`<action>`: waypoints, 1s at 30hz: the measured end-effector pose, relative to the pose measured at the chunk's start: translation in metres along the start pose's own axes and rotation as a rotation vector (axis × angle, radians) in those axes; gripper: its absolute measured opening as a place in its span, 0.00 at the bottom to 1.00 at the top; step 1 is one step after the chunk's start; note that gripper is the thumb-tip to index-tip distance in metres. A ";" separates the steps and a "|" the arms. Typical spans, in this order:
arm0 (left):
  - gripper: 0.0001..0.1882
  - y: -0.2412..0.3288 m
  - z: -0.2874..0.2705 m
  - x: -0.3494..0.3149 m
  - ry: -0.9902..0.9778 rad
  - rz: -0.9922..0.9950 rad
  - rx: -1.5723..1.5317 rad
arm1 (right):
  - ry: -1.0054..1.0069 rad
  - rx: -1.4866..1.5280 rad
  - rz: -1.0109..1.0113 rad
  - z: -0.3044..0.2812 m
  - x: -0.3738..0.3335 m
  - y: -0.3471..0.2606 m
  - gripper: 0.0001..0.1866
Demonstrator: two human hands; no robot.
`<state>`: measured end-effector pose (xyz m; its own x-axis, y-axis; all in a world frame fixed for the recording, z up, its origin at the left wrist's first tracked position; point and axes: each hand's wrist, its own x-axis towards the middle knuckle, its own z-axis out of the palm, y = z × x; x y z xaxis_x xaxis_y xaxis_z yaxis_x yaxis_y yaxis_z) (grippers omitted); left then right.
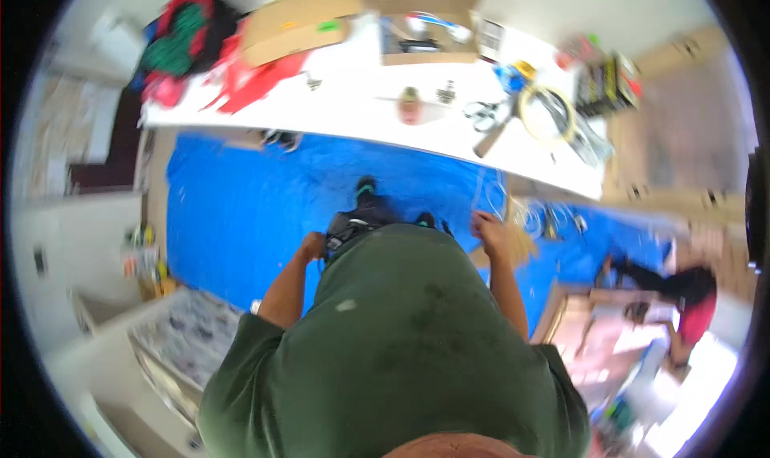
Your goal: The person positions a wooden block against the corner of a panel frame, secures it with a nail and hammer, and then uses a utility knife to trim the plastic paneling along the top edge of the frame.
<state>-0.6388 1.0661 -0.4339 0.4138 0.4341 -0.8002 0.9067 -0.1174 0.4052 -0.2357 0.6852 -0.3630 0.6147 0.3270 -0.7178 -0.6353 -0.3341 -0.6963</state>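
Over blue sheeting [233, 209] by a white table [345, 109], left hand [314, 245] and right hand [486, 226] hang, finger state unclear.

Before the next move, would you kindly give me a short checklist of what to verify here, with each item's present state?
1. Left hand free: cannot tell; it is beside the black gear at the waist.
2. Right hand free: cannot tell; its fingers are blurred near thin white looped cable.
3. Cable gathered tidily: not ok; its loops spread loosely.
4. Pale yellow tape ring on the white table: ok.
5. Brown cardboard box open: ok.
6. Red-topped co-worker apart from both hands: ok; off to the right.
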 end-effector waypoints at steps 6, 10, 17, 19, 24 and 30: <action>0.10 0.022 -0.098 0.116 0.004 0.647 0.053 | 0.142 -0.314 0.003 0.030 0.007 0.051 0.12; 0.12 0.110 -0.150 0.136 -0.128 0.260 -0.005 | 0.388 -0.685 -0.163 0.050 -0.017 0.122 0.12; 0.15 0.237 -0.184 0.127 -0.531 0.315 0.338 | 0.512 -0.545 0.098 0.094 -0.115 0.221 0.12; 0.15 0.277 -0.166 0.115 -0.688 0.349 0.290 | 0.468 -0.554 0.086 0.108 -0.129 0.234 0.12; 0.18 0.382 -0.084 0.084 -0.874 0.807 0.659 | 0.548 -0.335 0.023 0.125 -0.175 0.261 0.10; 0.14 0.451 0.024 0.041 -0.860 1.019 0.670 | 0.550 0.226 0.059 0.065 -0.168 0.253 0.08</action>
<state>-0.2106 1.0095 -0.2948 0.5805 -0.7029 -0.4110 -0.0249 -0.5199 0.8539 -0.5301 0.6035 -0.4188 0.6891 -0.2123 -0.6929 -0.7222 -0.1218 -0.6809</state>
